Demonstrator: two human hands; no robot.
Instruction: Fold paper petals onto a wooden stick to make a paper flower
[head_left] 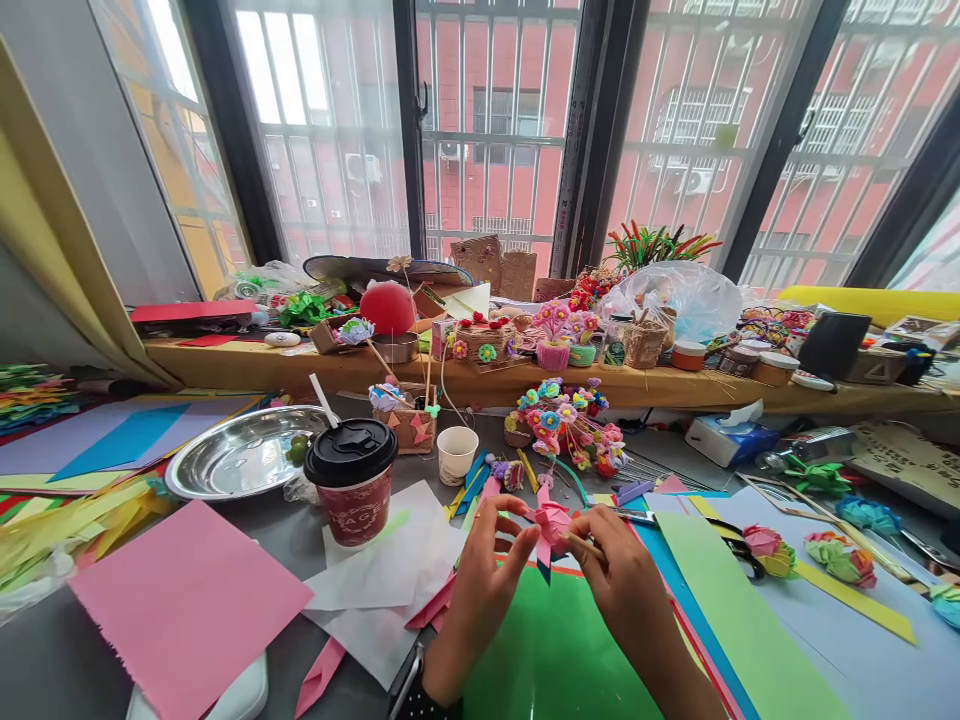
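A folded pink paper flower (551, 522) is held up over the green board (559, 650), with a dark blue tip showing at its lower end. On its left side the curved fingers of my left hand (487, 565) grip the flower's edge. My right hand (626, 570) is closed on a thin wooden stick (591, 545) and meets the flower's right side. Exactly how the stick touches the petals is hidden by my fingers. Loose pink folded paper pieces (321, 675) lie left of my left wrist.
A lidded coffee cup (352, 505) with a straw stands left, beside a metal plate (217, 470) and a pink sheet (191, 610). Beyond my hands are a white paper cup (456, 455) and crafted flowers (559, 415). Scissors (739, 545) and paper blooms (840, 557) lie right.
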